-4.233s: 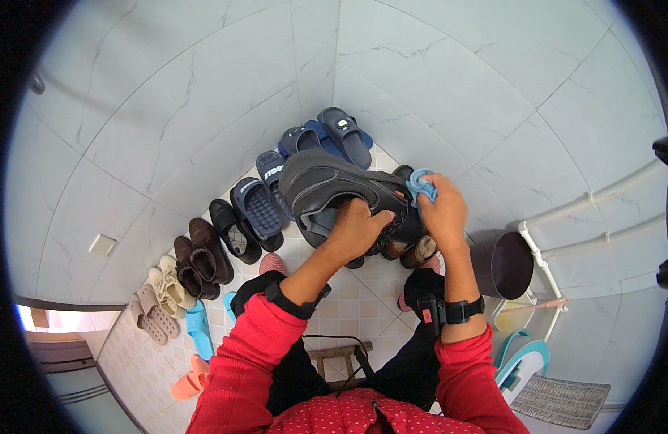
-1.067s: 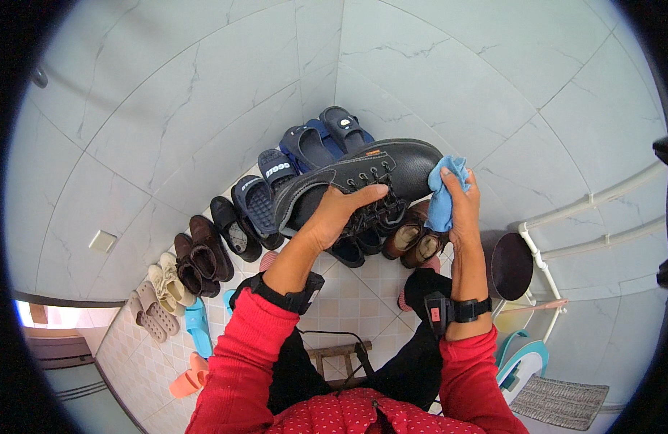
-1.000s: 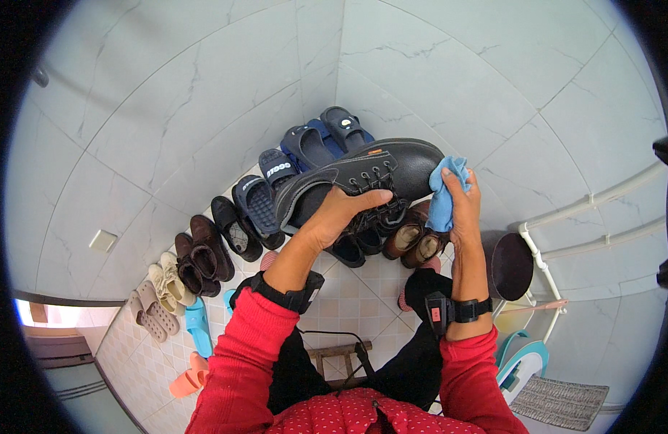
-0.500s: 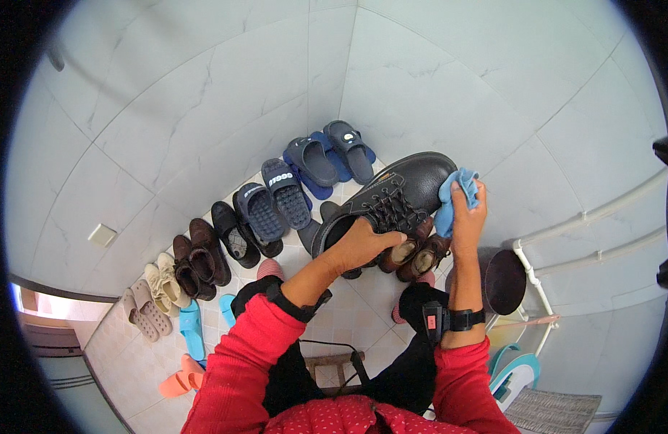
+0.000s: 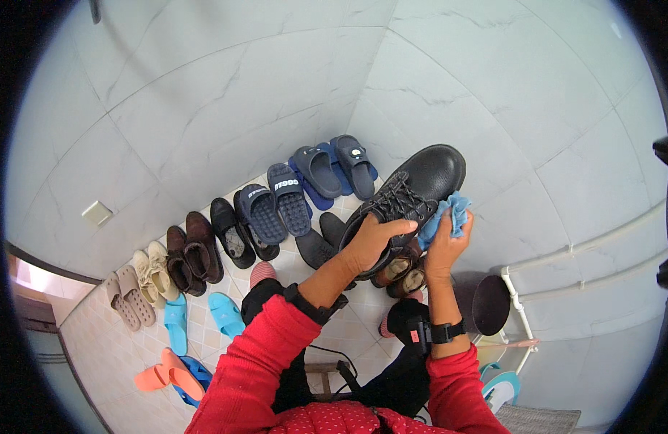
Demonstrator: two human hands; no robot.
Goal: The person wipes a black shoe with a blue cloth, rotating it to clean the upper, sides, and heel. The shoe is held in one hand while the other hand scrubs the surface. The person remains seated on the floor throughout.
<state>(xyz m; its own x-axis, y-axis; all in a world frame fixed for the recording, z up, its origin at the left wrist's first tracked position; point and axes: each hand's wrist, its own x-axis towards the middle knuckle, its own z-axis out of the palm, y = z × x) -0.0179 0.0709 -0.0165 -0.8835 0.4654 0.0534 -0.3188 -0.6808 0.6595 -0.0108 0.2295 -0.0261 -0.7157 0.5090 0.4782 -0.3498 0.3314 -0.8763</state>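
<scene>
A black lace-up leather shoe (image 5: 437,173) is held up off the floor, its toe pointing to the far right. My left hand (image 5: 374,242) grips it by the opening, thumb on the near side and the other fingers hidden inside or behind it. In my right hand (image 5: 447,242) is a bunched light-blue cloth (image 5: 450,213), pressed against the shoe's right side near the toe. Below the held shoe stands a pair of brown shoes (image 5: 400,273), partly covered by it. Just left of it on the floor is a dark grey shoe (image 5: 314,249).
Along the wall runs a row of footwear: navy slippers (image 5: 262,213), black shoes (image 5: 231,235), brown shoes (image 5: 199,249), cream shoes (image 5: 159,271) and beige clogs (image 5: 129,300). Blue slippers (image 5: 176,325) and orange slippers (image 5: 176,372) lie nearer. A dark bin (image 5: 491,304) and white pipe rack (image 5: 516,296) stand right.
The cloth has slid from the toe's tip down along the shoe's right side. The shoe has tilted more upright. My view has shifted, showing more floor at the left.
</scene>
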